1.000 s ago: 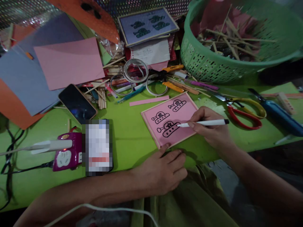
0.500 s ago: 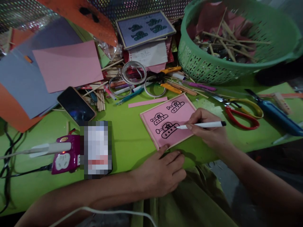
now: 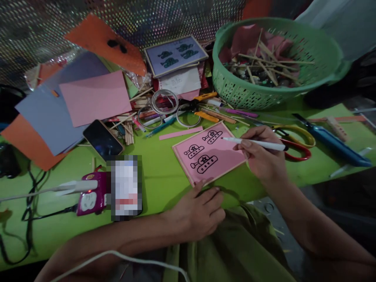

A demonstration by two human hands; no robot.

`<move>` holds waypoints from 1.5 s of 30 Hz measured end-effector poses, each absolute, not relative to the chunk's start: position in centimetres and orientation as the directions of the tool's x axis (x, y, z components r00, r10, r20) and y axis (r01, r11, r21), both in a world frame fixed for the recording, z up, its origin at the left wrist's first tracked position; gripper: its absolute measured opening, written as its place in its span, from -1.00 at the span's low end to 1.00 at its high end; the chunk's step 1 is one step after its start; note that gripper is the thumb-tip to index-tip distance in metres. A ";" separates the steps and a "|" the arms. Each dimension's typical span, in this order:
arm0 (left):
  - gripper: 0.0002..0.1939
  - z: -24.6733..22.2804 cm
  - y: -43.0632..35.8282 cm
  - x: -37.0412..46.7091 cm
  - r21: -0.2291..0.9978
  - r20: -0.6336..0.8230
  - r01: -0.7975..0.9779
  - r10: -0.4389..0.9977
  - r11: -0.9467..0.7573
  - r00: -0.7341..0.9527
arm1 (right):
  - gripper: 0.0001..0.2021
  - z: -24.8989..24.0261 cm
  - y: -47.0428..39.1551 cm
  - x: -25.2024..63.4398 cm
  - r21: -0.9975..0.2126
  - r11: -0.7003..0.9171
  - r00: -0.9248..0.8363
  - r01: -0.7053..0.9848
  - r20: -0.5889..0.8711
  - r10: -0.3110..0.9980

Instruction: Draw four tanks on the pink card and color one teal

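A pink card (image 3: 226, 156) edged with thin wooden sticks lies on the green table, bearing three black tank drawings with stars and small circles. My right hand (image 3: 261, 154) is closed on a white marker (image 3: 267, 144), whose dark tip points left over the card, beside the upper tank drawing. Whether the tip touches the card I cannot tell. My left hand (image 3: 202, 211) rests at the card's lower left edge, fingers apart and slightly bent, one fingertip on the border, holding nothing.
Behind the card are tape rolls (image 3: 165, 102), pens and wooden sticks. A green basket (image 3: 243, 92) stands at the back right, scissors (image 3: 296, 150) and a blue tool (image 3: 337, 143) at the right. Phones (image 3: 102, 139), a purple socket block (image 3: 92, 194) and coloured paper (image 3: 95, 98) lie left.
My right hand has lifted the marker from the lower tank drawing and moved it up and right. A small circle there now looks complete. The view has shifted; my left hand stays at the card's edge.
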State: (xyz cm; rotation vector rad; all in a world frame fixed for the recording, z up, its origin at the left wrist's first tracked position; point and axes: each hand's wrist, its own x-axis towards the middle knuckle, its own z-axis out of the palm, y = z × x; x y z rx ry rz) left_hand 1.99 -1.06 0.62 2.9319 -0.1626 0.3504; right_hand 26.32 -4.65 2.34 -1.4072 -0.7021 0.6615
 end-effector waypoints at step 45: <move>-0.72 1.0 -3.0 5.7 0.237 0.208 -0.023 0.028 -0.971 0.978 | -0.86 2.1 -5.2 30.5 -0.972 -0.096 0.390 0.214 -0.004 0.921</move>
